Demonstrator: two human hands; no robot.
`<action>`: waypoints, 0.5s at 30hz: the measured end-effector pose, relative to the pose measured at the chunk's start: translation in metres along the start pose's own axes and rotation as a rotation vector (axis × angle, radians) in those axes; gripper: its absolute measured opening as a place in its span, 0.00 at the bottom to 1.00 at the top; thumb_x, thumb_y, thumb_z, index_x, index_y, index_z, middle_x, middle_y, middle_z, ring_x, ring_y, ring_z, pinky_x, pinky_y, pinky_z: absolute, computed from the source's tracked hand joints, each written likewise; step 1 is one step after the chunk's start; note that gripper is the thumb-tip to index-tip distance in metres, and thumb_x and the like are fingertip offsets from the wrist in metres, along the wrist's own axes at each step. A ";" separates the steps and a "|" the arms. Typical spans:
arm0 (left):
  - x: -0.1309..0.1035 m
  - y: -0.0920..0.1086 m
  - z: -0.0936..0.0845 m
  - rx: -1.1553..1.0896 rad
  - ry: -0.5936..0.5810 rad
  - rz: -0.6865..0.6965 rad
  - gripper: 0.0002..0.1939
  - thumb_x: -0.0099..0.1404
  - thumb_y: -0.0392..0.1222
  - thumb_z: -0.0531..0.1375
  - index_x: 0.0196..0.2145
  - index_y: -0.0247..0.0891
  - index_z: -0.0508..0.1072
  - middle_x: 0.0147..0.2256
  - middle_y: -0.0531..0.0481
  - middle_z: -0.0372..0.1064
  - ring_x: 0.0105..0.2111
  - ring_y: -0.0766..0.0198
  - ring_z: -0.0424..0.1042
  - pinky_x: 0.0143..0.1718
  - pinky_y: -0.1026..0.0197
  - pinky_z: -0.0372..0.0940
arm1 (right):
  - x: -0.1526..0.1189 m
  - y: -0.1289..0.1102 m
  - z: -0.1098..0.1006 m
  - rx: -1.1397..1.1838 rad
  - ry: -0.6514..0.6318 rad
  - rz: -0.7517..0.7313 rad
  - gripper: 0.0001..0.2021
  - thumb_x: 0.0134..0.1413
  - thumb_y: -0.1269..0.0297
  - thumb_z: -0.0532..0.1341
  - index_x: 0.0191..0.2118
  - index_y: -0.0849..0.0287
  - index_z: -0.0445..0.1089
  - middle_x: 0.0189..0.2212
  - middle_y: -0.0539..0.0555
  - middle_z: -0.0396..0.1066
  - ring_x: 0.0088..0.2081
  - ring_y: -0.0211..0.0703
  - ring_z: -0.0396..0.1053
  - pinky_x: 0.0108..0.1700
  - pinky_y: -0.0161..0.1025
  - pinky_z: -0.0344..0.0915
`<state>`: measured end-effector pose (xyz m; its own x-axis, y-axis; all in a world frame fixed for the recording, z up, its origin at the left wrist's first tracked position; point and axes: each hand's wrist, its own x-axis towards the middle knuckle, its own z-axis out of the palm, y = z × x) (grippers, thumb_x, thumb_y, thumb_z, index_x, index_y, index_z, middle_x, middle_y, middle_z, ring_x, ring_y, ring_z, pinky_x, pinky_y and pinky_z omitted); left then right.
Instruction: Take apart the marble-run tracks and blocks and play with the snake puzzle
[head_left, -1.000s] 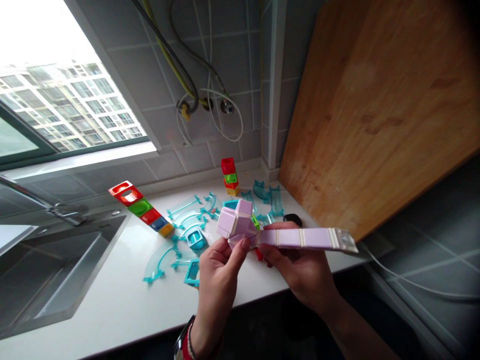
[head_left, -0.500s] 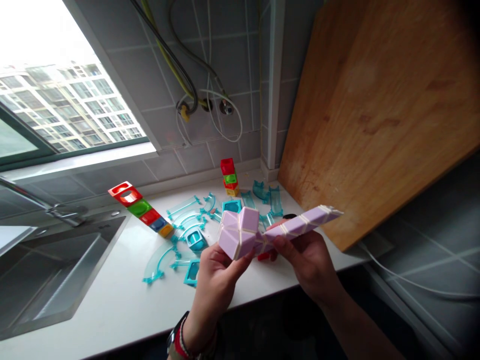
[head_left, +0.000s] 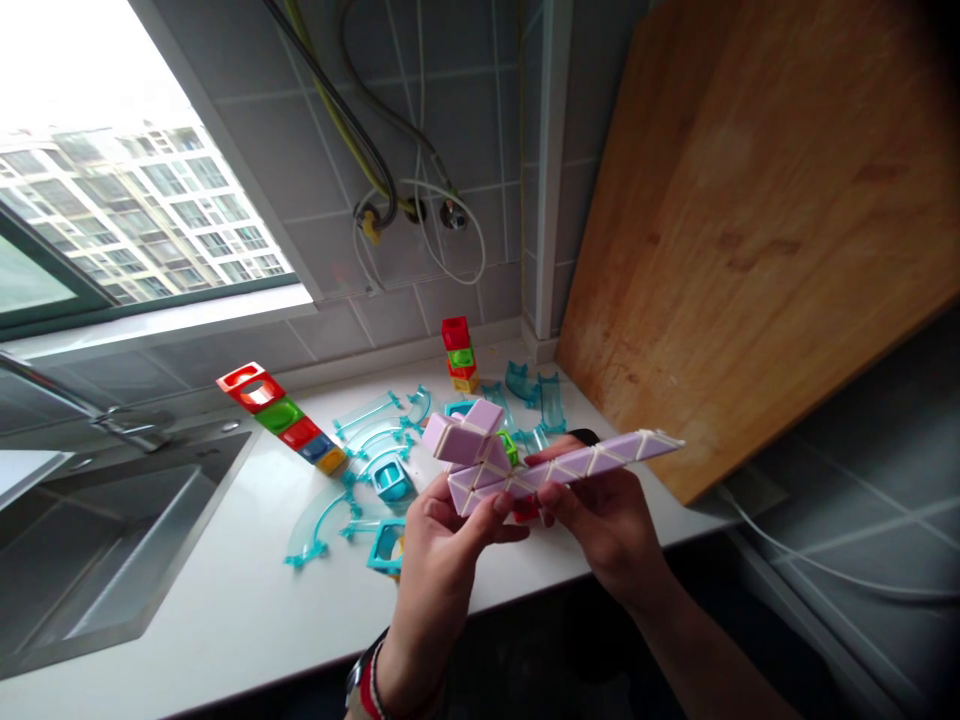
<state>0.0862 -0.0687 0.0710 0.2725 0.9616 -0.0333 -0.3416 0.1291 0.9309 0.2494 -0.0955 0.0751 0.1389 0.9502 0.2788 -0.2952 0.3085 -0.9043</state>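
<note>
Both hands hold a lilac snake cube puzzle [head_left: 480, 465] with white edges, up in the air above the counter. My left hand [head_left: 442, 550] is closed round its folded, blocky end, thumb on the near side. My right hand [head_left: 611, 520] pinches the straight tail, which points to the right and slightly up. Fingers of the right hand reach behind the tail and are partly hidden. Below and behind the puzzle, a green block [head_left: 508, 447] and a red block [head_left: 526, 510] show in part.
Translucent teal track pieces [head_left: 375, 437] and teal blocks [head_left: 390, 480] lie across the white counter [head_left: 247, 600]. A coloured block stack [head_left: 285, 418] stands left, another stack [head_left: 459, 355] at the back. The sink [head_left: 112, 540] is at left; a wooden board [head_left: 750, 220] leans at right.
The puzzle's folded end has turned in my left hand, so its blocks now show a different, more stepped side. The tail has dipped slightly. The green block has come into view behind it.
</note>
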 end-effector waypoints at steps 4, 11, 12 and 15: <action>-0.002 0.004 0.003 0.027 0.036 0.004 0.17 0.61 0.46 0.73 0.44 0.34 0.80 0.39 0.43 0.82 0.37 0.56 0.81 0.35 0.57 0.80 | -0.001 0.000 0.004 -0.009 0.012 -0.005 0.06 0.58 0.62 0.73 0.41 0.54 0.81 0.31 0.49 0.73 0.28 0.33 0.68 0.32 0.31 0.70; -0.007 0.014 0.008 0.069 0.106 0.018 0.20 0.56 0.48 0.76 0.41 0.32 0.81 0.35 0.43 0.82 0.34 0.56 0.81 0.34 0.57 0.80 | 0.000 -0.005 0.000 -0.026 -0.025 0.018 0.07 0.59 0.61 0.73 0.41 0.55 0.81 0.33 0.48 0.73 0.27 0.32 0.67 0.32 0.31 0.70; -0.007 0.014 0.008 0.081 0.109 0.022 0.20 0.56 0.49 0.76 0.40 0.33 0.81 0.35 0.43 0.82 0.33 0.56 0.81 0.34 0.57 0.80 | 0.000 -0.005 0.000 -0.031 -0.028 0.025 0.07 0.58 0.61 0.73 0.41 0.55 0.81 0.32 0.48 0.72 0.27 0.33 0.67 0.31 0.31 0.69; -0.010 0.012 0.011 0.170 0.147 0.070 0.19 0.54 0.46 0.77 0.40 0.33 0.81 0.34 0.45 0.82 0.33 0.57 0.81 0.35 0.60 0.79 | -0.001 -0.003 0.000 -0.103 0.020 0.012 0.08 0.57 0.60 0.74 0.37 0.57 0.78 0.30 0.49 0.71 0.28 0.35 0.67 0.31 0.33 0.68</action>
<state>0.0892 -0.0794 0.0865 0.1152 0.9933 -0.0080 -0.1953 0.0305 0.9803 0.2498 -0.0973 0.0771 0.1546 0.9526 0.2622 -0.1988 0.2899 -0.9362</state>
